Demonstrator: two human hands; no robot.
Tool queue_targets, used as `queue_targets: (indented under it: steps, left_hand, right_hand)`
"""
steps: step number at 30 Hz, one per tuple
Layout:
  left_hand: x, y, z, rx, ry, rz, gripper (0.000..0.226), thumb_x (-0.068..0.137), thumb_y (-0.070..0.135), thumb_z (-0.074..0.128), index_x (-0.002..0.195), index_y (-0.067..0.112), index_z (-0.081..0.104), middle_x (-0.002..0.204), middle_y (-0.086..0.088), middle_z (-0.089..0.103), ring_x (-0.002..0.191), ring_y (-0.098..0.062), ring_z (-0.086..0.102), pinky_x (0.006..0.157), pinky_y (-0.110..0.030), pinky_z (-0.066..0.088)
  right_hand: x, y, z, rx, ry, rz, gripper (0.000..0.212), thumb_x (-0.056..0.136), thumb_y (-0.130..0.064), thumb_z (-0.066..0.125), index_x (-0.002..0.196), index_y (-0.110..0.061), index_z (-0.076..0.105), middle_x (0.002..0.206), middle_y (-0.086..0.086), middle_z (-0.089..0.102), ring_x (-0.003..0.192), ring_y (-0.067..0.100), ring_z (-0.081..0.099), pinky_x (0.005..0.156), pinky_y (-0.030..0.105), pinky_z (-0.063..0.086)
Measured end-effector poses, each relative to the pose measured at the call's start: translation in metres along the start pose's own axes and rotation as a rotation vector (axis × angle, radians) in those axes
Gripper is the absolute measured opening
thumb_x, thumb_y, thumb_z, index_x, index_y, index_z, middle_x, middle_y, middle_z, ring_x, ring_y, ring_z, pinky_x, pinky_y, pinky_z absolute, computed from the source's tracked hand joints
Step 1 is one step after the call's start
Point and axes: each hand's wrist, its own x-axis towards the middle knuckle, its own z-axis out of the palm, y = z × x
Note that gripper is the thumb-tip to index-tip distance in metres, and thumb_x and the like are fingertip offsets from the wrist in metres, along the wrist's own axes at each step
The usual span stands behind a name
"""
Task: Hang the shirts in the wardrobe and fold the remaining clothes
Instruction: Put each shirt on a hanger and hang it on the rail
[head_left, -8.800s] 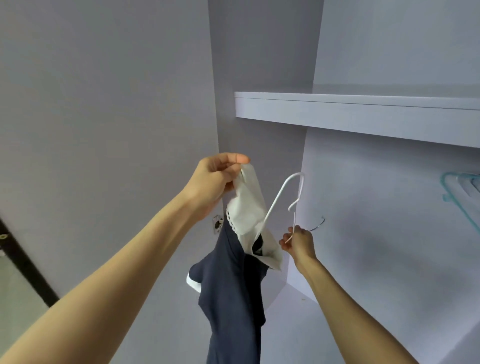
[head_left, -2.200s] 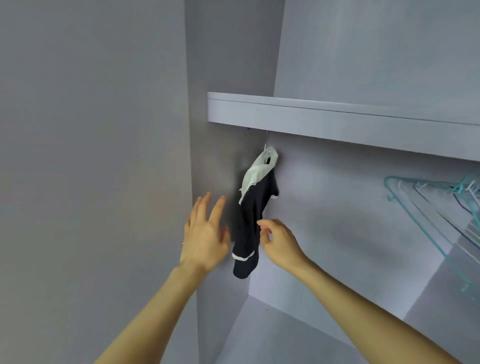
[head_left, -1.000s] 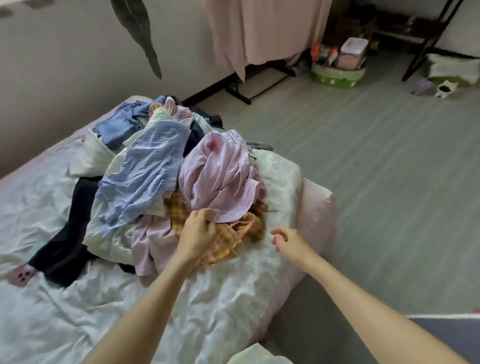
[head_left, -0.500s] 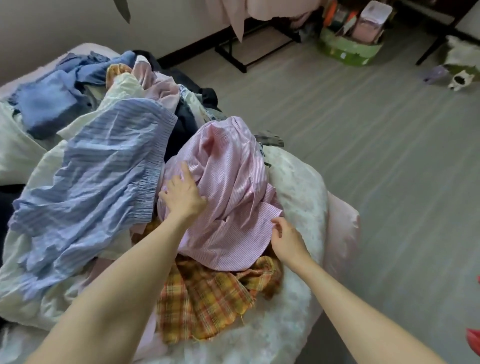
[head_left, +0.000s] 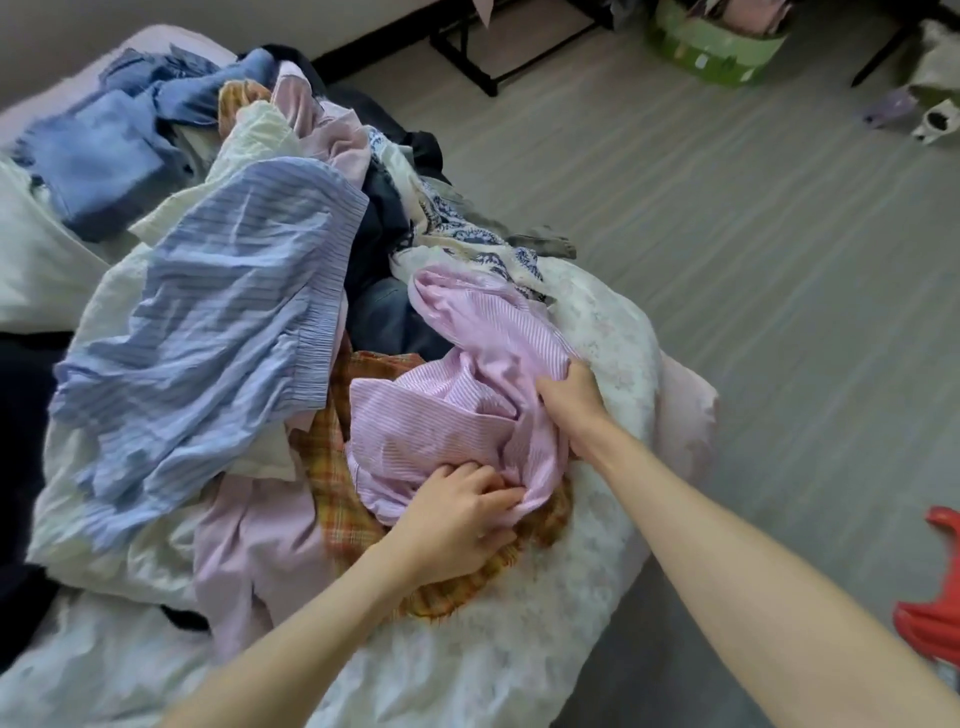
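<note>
Clothes pile on bed — both hands in it.
Left hand and right hand gripping pink striped shirt atop plaid garment.

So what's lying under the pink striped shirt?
An orange plaid garment shows beneath the pink striped shirt, resting on the white bedding. Whatever lies under the shirt's middle is covered.

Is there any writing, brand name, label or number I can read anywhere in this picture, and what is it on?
None can be read.
The green box on the floor has pale marks on its side, too blurred to read.
The pink striped shirt and the other clothes on the bed show only stripes, checks and prints, with no label in view.
</note>
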Motion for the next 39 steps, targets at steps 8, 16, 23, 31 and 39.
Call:
queue_targets:
  steps: [8,16,23,31,39]
  left_hand:
    - [0.021,-0.01,-0.016,0.171,0.204,-0.436,0.064,0.083,0.059,0.047,0.138,0.028,0.042,0.14,-0.01,0.042,0.13,-0.033,0.034,0.104,-0.055,0.023]
    - [-0.005,0.012,0.063,-0.307,-0.232,-0.425,0.048,0.088,0.029,0.052,0.134,0.025,0.039,0.128,-0.003,0.049,0.119,-0.02,0.047,0.092,-0.035,0.044]
    - [0.022,0.029,0.048,0.027,0.001,-0.366,0.069,0.076,0.042,0.044,0.142,0.042,0.026,0.142,-0.005,0.03,0.129,-0.025,0.026,0.104,-0.045,0.019]
    - [0.1,0.031,0.036,0.103,-0.211,-0.303,0.088,0.082,0.057,0.051,0.148,0.035,-0.003,0.157,-0.006,0.011,0.144,-0.028,-0.004,0.11,-0.057,-0.008]
    - [0.05,0.015,0.031,-0.32,0.214,-0.435,0.011,0.089,0.01,0.05,0.084,0.006,0.059,0.078,-0.007,0.063,0.074,-0.028,0.055,0.06,-0.033,0.033]
  right_hand:
    - [-0.056,0.126,-0.082,-0.088,0.107,0.321,0.026,0.083,0.012,0.039,0.095,0.003,0.061,0.088,0.015,0.061,0.086,0.021,0.051,0.059,0.026,0.039]
    - [-0.069,0.129,-0.082,0.35,0.354,0.35,0.032,0.095,-0.014,0.043,0.121,-0.004,0.057,0.112,0.008,0.062,0.101,0.024,0.058,0.085,0.03,0.046]
    - [-0.066,0.12,-0.08,0.26,0.383,0.291,0.065,0.089,-0.018,0.058,0.143,0.001,0.025,0.144,0.015,0.038,0.132,0.027,0.038,0.11,0.035,0.029]
    - [-0.087,0.124,-0.089,-0.238,0.75,-0.051,0.035,0.084,-0.002,0.055,0.118,-0.001,0.053,0.121,0.018,0.051,0.111,0.036,0.05,0.088,0.042,0.037]
    - [-0.1,0.144,-0.071,-0.422,-0.266,-0.086,0.069,0.089,-0.032,0.055,0.147,-0.026,0.019,0.151,-0.002,0.026,0.138,0.019,0.025,0.113,0.038,0.023]
